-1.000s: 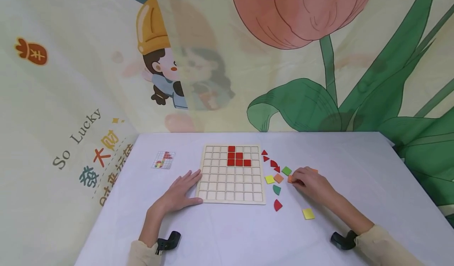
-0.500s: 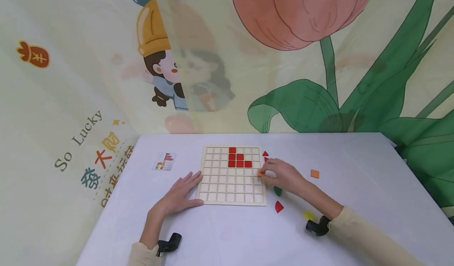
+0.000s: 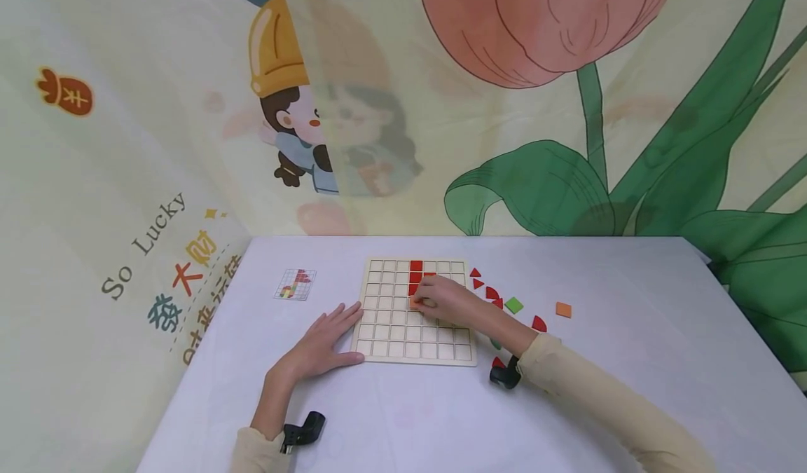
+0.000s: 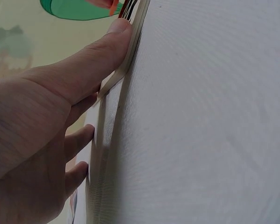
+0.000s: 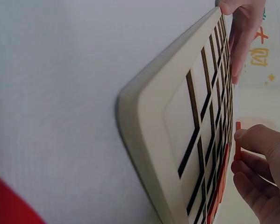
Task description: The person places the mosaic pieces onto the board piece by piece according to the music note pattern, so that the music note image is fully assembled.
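A pale wooden grid board (image 3: 381, 336) lies on the white table, with red square tiles (image 3: 416, 266) in its upper cells. My right hand (image 3: 449, 299) is over the middle of the board. Between thumb and fingers it pinches an orange square tile (image 5: 238, 140), just below the red column in the head view; in the right wrist view the tile stands close over the grid. Fairly straight fingers of my left hand (image 3: 324, 345) rest at the board's left edge, its thumb (image 4: 109, 49) along the near corner. Some red tiles are hidden behind my right hand.
Left of the board lies a small printed card (image 3: 295, 284) with a coloured grid pattern. To the right are red pieces (image 3: 492, 293), a green square (image 3: 514, 305), an orange square (image 3: 564, 310) and a red fan-shaped piece (image 3: 539, 324). My right forearm covers other pieces.
My right hand has moved left from the loose pieces to the middle of the board, bringing the orange tile with it. My left hand has stayed at the board's edge.
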A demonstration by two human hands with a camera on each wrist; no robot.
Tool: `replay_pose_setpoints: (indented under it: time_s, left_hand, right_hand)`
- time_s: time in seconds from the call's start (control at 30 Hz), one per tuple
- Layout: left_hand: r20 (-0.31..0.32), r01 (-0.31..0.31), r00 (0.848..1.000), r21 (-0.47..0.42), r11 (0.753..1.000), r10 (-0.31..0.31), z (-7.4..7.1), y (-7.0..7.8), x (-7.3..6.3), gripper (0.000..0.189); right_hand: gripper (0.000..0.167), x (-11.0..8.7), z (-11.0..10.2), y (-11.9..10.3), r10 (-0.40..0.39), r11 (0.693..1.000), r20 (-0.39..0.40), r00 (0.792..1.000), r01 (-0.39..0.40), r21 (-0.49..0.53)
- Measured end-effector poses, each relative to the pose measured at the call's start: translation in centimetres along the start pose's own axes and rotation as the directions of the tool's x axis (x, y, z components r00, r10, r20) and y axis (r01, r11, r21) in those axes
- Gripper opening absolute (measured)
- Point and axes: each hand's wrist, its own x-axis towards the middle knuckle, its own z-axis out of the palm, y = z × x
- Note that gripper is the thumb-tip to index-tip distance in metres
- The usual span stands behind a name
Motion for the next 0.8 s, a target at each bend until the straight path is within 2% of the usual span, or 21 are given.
replay_pose_setpoints:
  time_s: [0.3, 0.53, 0.8]
  left_hand:
    - [-0.002, 0.007, 1.0, 0.004, 1.0, -0.007, 0.1, 0.0, 0.0, 0.084]
    - [0.002, 0.006, 1.0, 0.007, 1.0, -0.006, 0.1, 0.0, 0.1, 0.085]
    - [0.001, 0.005, 1.0, 0.009, 1.0, -0.005, -0.1, 0.2, 0.0, 0.083]
  right_hand:
    - [0.005, 0.2, 0.3, 0.0, -0.026, 1.0, -0.01, 1.0, 0.026, -0.009]
    - [0.011, 0.5, 0.4, -0.3, 0.039, 0.999, 0.025, 0.999, -0.038, -0.03]
    - [0.009, 0.7, 0.4, -1.0, 0.074, 0.993, 0.074, 0.995, -0.067, -0.1]
